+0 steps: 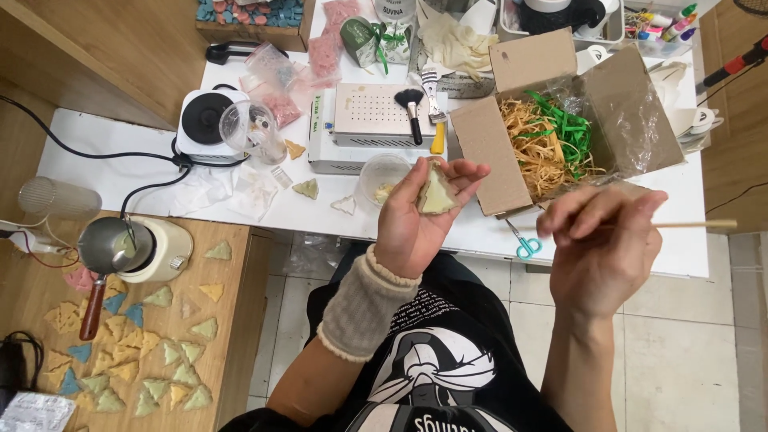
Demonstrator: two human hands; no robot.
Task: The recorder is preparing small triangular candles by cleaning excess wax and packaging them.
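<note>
Right hand (604, 252) pinches a thin wooden stick (692, 225), just right of the cardboard box (560, 120). Left hand (420, 216) cups a pale tree-shaped piece (437, 194) in front of that box, above the desk (448, 232).

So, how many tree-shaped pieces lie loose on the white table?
3: an orange piece beside the clear jug, a pale green piece below it, a whitish piece left of the small cup. The cup may hide more.
</note>
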